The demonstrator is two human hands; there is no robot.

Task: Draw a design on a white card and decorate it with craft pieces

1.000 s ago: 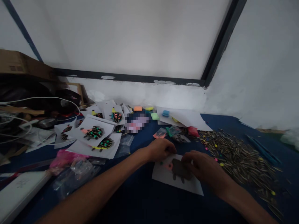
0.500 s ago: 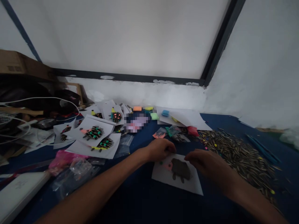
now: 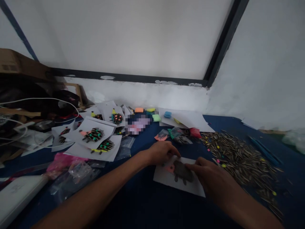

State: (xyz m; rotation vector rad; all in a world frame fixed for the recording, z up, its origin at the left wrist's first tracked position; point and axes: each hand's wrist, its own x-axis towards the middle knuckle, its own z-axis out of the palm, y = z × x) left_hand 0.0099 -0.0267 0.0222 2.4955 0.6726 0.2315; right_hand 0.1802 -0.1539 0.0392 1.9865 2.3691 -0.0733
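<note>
A white sheet of paper (image 3: 166,179) lies on the blue table, bearing a hedgehog figure of modelling clay. Its body (image 3: 183,171) is a flat dark grey patch with two small feet, and its face (image 3: 169,168) is pink with a dark eye. With bent fingers, my left hand (image 3: 163,151) holds the sheet at its far edge; thumb and forefinger show a small gap. My right hand (image 3: 209,173) reaches in from the right, a finger stretched onto the right part of the grey body. Its remaining fingers are partly curled and partly hidden.
Right of the hands spreads a heap of striped sunflower seeds (image 3: 240,156), beside blue tweezers-like strips (image 3: 264,149). Finished-looking seed hedgehogs on paper (image 3: 94,135) lie at left. Clay packets, including a red one (image 3: 195,132), sit behind. Plastic bags (image 3: 73,181) and a white box (image 3: 21,197) are front left.
My right hand has come down and left, its finger now on the grey clay body. My left hand stays at the paper's far edge. The view has shifted slightly.
</note>
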